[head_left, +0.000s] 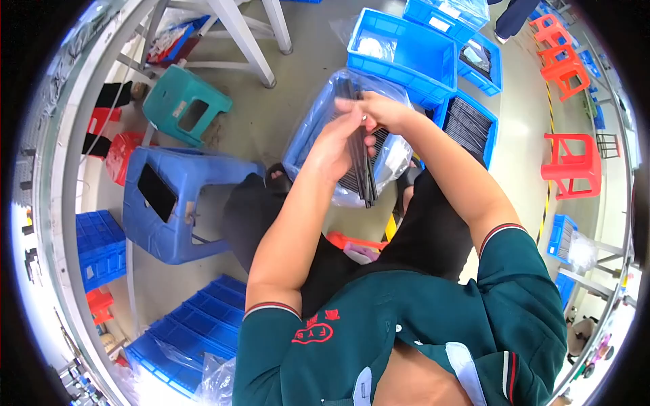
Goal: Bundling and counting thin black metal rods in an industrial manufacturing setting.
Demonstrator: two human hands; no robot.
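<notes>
Both my hands are closed round a bundle of long thin black strips (365, 179), held above a blue crate lined with a clear plastic bag (308, 139). My left hand (336, 143) grips the bundle from the left. From the right, my right hand (384, 111) wraps it, and the fingers of both hands meet near its middle. The strips' near ends stick out below my hands toward me. More dark strips lie in the lined crate, partly hidden under my hands and the bundle.
An open blue crate (406, 61) stands beyond the lined one; another crate (493, 125) at its right holds rows of black strips. A blue stool (223, 174) with a black phone-like slab (157, 191) and a green stool (172, 101) stand left. Red stools (575, 162) stand right.
</notes>
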